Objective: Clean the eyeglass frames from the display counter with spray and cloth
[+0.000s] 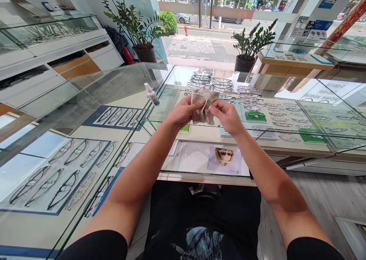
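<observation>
Above the glass counter, both hands hold a crumpled beige cleaning cloth point(197, 117). My left hand point(185, 110) is closed on its left side, the thumb pressed on the front. On the right side, my right hand point(228, 119) pinches the cloth between thumb and fingers. Thin curved lines show at the cloth's lower right, like the rim of a pair of glasses, but most of whatever lies in the folds is hidden. A small white spray bottle point(152, 95) with a blue label stands on the glass, left of my left hand.
Glasses fill the display case point(281, 111) ahead and the trays point(61, 176) at left. A leaflet point(224, 161) lies beneath the glass in front of me. Potted plants point(145, 54) stand by the window. Glass edges run along the counter on both sides.
</observation>
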`<state>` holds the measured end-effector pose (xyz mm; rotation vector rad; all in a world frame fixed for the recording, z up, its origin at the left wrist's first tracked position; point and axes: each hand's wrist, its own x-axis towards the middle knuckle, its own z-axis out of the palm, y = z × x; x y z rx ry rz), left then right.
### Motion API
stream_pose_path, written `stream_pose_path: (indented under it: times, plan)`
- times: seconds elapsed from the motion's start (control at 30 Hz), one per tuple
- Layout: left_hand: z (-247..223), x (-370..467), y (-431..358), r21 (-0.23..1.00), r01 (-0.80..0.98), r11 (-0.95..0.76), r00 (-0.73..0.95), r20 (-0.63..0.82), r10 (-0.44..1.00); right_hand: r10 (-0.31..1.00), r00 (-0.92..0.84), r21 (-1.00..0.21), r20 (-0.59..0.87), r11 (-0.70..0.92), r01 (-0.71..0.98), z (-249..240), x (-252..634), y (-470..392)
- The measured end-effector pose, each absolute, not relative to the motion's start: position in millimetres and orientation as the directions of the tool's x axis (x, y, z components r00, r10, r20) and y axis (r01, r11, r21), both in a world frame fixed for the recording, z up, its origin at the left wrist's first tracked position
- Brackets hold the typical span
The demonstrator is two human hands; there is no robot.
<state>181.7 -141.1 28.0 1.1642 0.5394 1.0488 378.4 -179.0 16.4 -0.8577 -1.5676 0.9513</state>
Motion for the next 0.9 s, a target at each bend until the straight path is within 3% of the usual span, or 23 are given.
stream_pose_path:
  times: [0.33, 0.67, 0.9]
  plan:
    - [29, 185, -147, 0.934, -0.355, -0.035, 0.458, 0.206, 0.865, 0.922, -0.183, -0.94, 0.341, 0.338, -0.052, 13, 379, -175]
    - [20, 204, -152, 0.919, -0.33, -0.215, 0.155, 0.277, 0.948, 0.927, -0.24, -0.957, 0.289, 0.274, -0.097, 2, 367, -173]
    - [22, 192, -144, 0.937, -0.31, -0.158, 0.313, 0.258, 0.914, 0.949, -0.17, -0.962, 0.267, 0.252, -0.105, 11, 375, -173]
